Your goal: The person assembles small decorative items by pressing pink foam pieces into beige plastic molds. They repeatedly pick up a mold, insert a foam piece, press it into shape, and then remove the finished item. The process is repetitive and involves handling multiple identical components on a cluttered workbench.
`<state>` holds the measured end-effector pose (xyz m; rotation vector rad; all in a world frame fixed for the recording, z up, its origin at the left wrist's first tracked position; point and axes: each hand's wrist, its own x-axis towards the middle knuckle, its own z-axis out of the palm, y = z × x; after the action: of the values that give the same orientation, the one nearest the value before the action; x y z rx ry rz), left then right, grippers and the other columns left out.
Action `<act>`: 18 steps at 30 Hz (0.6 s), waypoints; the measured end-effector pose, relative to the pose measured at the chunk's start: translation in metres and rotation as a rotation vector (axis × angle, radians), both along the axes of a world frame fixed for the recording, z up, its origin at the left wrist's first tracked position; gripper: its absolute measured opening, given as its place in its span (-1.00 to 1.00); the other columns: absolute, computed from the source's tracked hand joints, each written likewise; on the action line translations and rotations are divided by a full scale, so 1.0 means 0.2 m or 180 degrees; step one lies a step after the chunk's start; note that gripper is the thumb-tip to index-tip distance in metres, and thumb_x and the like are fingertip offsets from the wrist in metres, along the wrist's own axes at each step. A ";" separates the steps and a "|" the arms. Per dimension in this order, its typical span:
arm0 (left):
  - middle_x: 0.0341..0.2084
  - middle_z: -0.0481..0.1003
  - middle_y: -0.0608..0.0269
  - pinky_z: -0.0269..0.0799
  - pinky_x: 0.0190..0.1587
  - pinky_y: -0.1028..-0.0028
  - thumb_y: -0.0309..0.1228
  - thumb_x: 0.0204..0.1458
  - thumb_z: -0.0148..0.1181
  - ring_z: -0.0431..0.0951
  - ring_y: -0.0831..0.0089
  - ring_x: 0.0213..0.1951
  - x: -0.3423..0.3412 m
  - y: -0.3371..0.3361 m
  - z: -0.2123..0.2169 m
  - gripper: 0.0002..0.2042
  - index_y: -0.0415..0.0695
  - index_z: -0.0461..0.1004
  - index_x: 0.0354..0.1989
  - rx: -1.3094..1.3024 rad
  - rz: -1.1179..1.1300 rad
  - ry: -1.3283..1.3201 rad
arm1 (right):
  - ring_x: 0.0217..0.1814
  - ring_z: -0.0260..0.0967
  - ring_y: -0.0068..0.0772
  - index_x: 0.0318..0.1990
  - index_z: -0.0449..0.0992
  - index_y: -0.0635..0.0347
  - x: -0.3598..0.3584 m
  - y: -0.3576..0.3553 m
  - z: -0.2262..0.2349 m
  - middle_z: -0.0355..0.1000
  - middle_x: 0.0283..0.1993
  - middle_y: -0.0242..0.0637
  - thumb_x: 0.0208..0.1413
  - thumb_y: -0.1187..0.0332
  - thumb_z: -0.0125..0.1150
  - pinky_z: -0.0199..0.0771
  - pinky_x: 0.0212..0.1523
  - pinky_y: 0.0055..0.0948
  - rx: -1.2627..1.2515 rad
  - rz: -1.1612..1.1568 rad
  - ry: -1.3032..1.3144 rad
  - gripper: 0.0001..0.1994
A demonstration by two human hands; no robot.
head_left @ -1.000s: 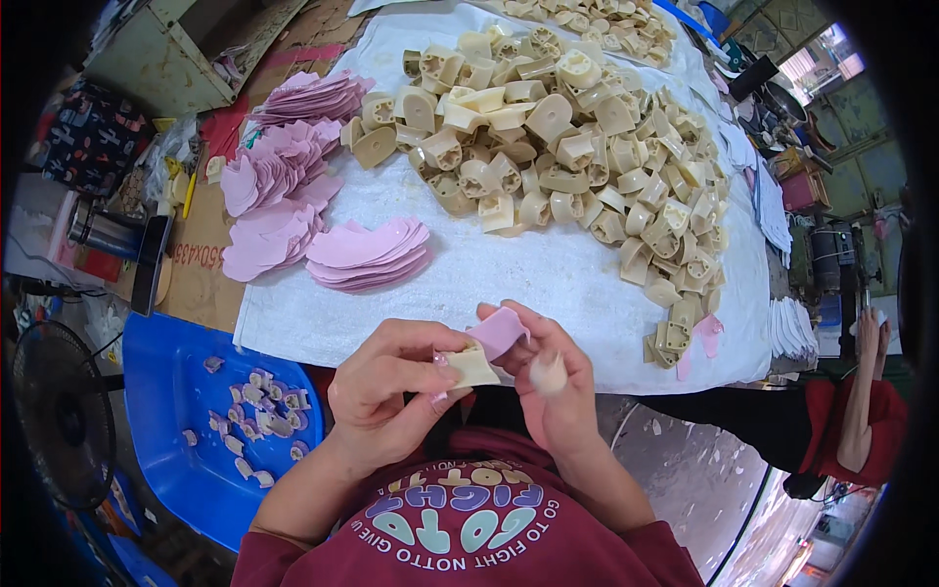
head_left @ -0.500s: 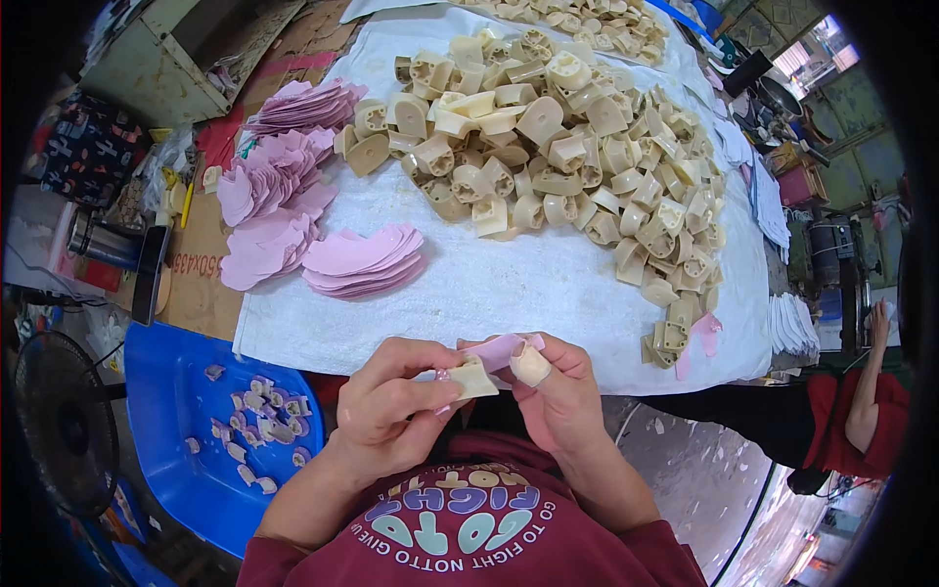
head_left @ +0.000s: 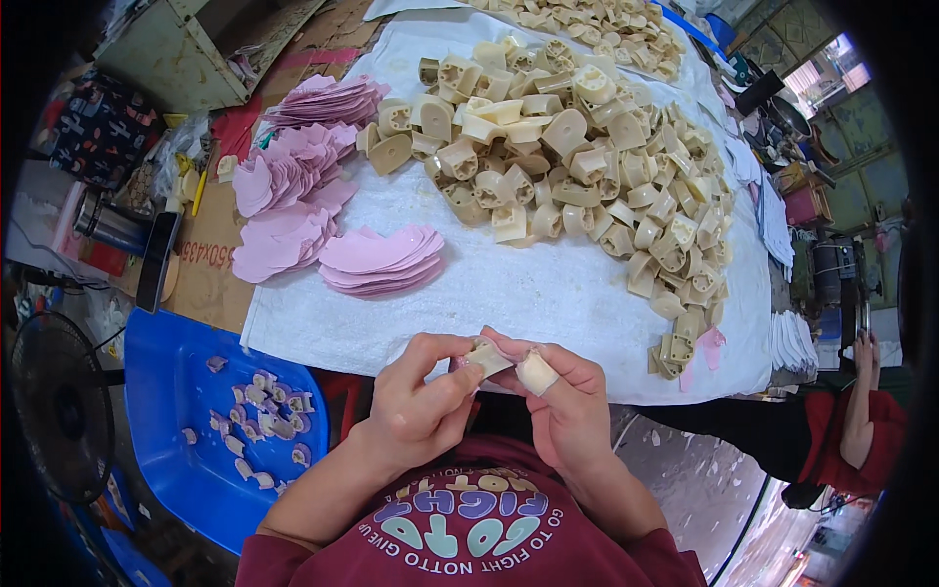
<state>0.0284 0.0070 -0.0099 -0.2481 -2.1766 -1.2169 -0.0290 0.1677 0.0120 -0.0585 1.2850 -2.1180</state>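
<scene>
My left hand [head_left: 419, 399] grips a cream plastic shoe heel [head_left: 486, 358] between thumb and fingers, at the table's near edge. Against the heel's far side lies a pink cover piece [head_left: 507, 341], mostly hidden by my fingers. My right hand [head_left: 572, 401], its thumb wrapped in pale tape, pinches the cover's right end. Beyond my hands spreads a big heap of bare cream heels [head_left: 577, 157]. To its left, pink cover pieces lie in fanned stacks [head_left: 381, 259].
A blue tub [head_left: 171, 430] at the lower left holds several pink-covered heels [head_left: 262, 416]. White cloth [head_left: 323, 328] covers the table. A black fan [head_left: 64, 411] stands at the far left. Another person in a red sleeve [head_left: 880, 430] works at the right.
My right hand has drawn the pink cover closer around the heel, and its loose part shows less. Both hands have shifted slightly; the whole view has moved a little.
</scene>
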 end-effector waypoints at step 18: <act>-0.06 0.39 0.01 0.52 -0.23 0.51 -0.72 -0.04 0.14 0.55 0.43 -0.22 -0.07 0.07 0.03 -0.84 -0.24 0.46 -0.29 0.0548 0.0260 -0.0486 | 0.18 0.30 -0.10 -0.19 0.49 0.26 -0.04 -0.11 -0.17 0.40 0.02 -0.09 -0.02 0.48 0.26 0.27 0.16 -0.22 0.0731 -0.0618 0.2672 -0.79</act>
<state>0.0152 0.0218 -0.0047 0.0059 -2.1700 -1.4069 -0.0379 0.1466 -0.0226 -0.8244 2.0655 -2.1579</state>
